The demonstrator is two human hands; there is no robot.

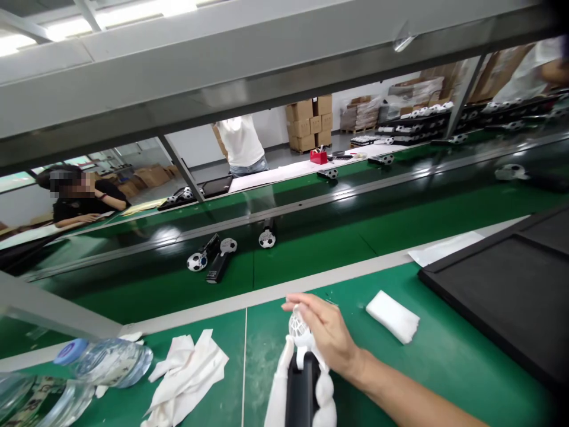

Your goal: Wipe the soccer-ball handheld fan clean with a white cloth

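My right hand (pixel 322 332) comes in from the lower right, its fingers curled over the white lattice cage (pixel 299 326) of a small handheld fan. The fan's black handle (pixel 302 394) points down toward me at the bottom edge. White cloth (pixel 325 403) bunches around the handle and hides what lies under it. My left hand does not show. A folded white cloth pad (pixel 393 316) lies on the green bench to the right of my right hand.
Crumpled white cloth (pixel 189 373) and plastic water bottles (pixel 111 362) lie at the lower left. A black tray (pixel 498 290) sits at the right. Ball-shaped fans (pixel 267 237) ride a green conveyor belt (pixel 311 255), with co-workers (pixel 240 142) beyond it and a grey beam (pixel 222 77) overhead.
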